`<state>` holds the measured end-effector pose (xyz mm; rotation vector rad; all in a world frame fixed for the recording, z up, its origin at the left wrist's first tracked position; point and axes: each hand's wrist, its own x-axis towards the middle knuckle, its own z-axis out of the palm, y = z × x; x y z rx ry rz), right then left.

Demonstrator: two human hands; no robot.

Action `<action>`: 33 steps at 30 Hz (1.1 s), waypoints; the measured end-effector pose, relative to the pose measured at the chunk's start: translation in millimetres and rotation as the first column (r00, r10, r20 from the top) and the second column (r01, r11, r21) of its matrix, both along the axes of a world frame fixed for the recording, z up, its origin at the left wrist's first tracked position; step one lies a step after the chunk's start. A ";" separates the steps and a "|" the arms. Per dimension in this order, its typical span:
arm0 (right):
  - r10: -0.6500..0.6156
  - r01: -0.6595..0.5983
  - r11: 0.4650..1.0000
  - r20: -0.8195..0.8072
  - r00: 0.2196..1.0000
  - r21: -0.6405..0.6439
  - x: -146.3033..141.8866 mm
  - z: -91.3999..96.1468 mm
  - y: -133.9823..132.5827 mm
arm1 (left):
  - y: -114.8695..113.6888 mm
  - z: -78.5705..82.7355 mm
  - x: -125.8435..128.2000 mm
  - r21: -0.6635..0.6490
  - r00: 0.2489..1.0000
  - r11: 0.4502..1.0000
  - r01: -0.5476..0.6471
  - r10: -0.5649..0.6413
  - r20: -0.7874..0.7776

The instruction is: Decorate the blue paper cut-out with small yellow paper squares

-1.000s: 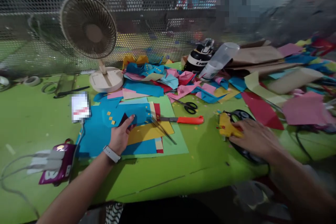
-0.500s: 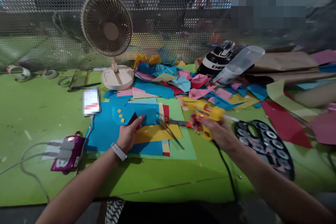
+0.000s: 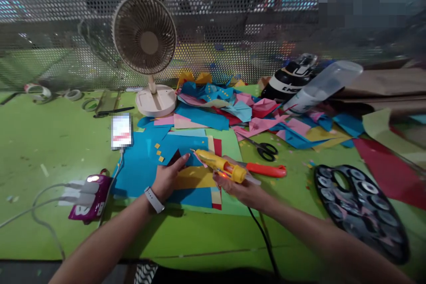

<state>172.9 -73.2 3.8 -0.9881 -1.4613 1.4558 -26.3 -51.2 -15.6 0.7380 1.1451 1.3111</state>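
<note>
My right hand (image 3: 234,186) grips a yellow hot glue gun (image 3: 219,165), its nozzle pointing left, close to my left thumb. A small orange light glows on the gun's side. My left hand (image 3: 169,176) pinches a blue piece of paper (image 3: 166,144) with small yellow squares on it. That paper lies over a stack of blue sheets (image 3: 133,168), with a yellow strip (image 3: 195,178) below my fingers. Right of the gun rests a red-orange cutter handle (image 3: 266,170), partly hidden behind it. Black-handled scissors (image 3: 267,151) lie farther back.
A beige fan (image 3: 146,44) stands at the back, left of a heap of paper scraps (image 3: 239,108). A phone (image 3: 121,131) and a purple power adapter (image 3: 91,197) lie left, with cables. A black paint palette (image 3: 359,208) sits right, near two bottles (image 3: 286,82).
My right hand has brought the glue gun left and down over the blue paper, next to my left hand. The scissors and cutter handle now show more fully. The view has shifted slightly.
</note>
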 end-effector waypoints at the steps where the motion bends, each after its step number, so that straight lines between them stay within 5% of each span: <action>1: -0.002 0.002 1.000 -0.011 1.000 -0.001 -0.6 1.0 0.3 | -0.2 1.3 0.3 0.000 1.000 1.000 -0.001 0.001 -0.001; 25: -0.027 0.027 1.000 0.041 0.999 -0.011 0.0 -12.7 0.6 | -2.2 -5.8 -1.5 0.063 0.994 0.992 0.105 -0.105 -0.001; 33: -0.051 0.052 0.998 0.068 0.996 -0.027 -3.7 -0.6 0.4 | -2.7 1.1 0.2 0.053 0.997 0.995 0.080 -0.080 -0.004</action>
